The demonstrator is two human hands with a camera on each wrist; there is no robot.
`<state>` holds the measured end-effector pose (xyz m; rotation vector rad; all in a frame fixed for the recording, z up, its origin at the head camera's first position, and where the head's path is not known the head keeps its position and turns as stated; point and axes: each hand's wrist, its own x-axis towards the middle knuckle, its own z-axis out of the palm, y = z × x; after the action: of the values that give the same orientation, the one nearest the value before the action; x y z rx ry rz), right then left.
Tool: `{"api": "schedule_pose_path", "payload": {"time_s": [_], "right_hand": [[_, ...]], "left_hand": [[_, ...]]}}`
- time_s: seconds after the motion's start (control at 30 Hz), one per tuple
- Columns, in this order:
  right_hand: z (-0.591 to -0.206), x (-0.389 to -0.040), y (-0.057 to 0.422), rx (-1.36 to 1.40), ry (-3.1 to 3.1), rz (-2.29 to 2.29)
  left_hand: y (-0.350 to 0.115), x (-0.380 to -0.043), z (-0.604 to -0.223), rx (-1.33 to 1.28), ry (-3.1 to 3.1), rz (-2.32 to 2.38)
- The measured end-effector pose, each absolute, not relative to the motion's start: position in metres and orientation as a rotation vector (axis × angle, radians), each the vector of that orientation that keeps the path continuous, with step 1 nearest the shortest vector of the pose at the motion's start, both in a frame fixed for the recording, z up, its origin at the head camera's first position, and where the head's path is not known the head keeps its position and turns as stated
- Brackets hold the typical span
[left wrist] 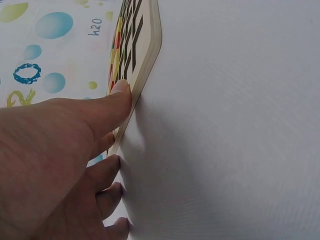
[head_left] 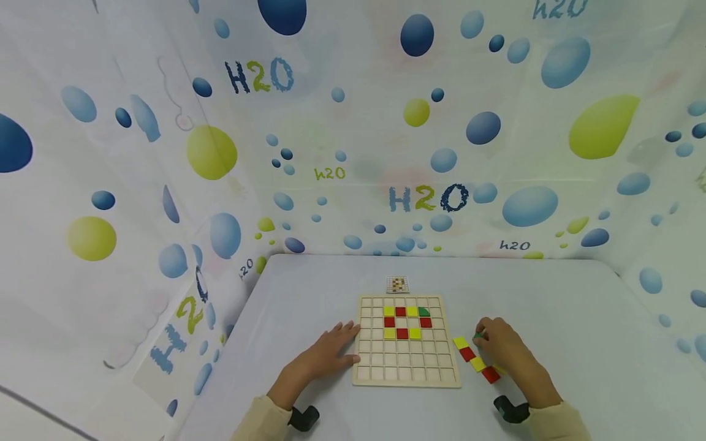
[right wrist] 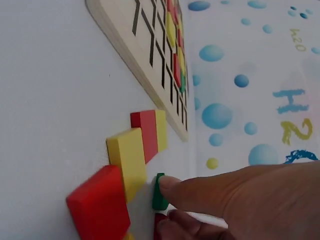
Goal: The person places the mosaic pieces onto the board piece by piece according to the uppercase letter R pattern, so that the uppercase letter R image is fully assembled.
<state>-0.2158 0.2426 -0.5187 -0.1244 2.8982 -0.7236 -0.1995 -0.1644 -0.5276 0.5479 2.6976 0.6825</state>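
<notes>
A wooden grid board lies flat on the table, with red, yellow and green tiles set in its upper cells. My left hand rests with spread fingers against the board's left edge; in the left wrist view the thumb touches its rim. To the right of the board, my right hand pinches a small green tile. Beside it runs a slanting row of loose red and yellow tiles. Another red piece shows partly under the right fingers.
A small pattern card lies just beyond the board's far edge. The white table backs onto a curtain printed with blue and green spots. Each wrist wears a black camera.
</notes>
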Motion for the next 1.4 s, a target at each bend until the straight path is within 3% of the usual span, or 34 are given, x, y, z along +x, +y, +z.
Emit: {"api": "schedule_pose_path", "payload": {"time_s": [0.43, 0.63, 1.4], "right_hand": [[-0.540, -0.221, 0.239, -0.225, 3.061, -0.716], [-0.534, -0.225, 0.240, -0.104, 3.015, -0.693], [-0.537, -0.231, 0.251, -0.250, 2.940, -0.763]], "left_hand": [[-0.164, -0.199, -0.528, 0.537, 2.701, 0.657], [-0.165, -0.200, -0.529, 0.553, 2.696, 0.676], [-0.164, -0.200, -0.526, 0.557, 2.708, 0.647]]}}
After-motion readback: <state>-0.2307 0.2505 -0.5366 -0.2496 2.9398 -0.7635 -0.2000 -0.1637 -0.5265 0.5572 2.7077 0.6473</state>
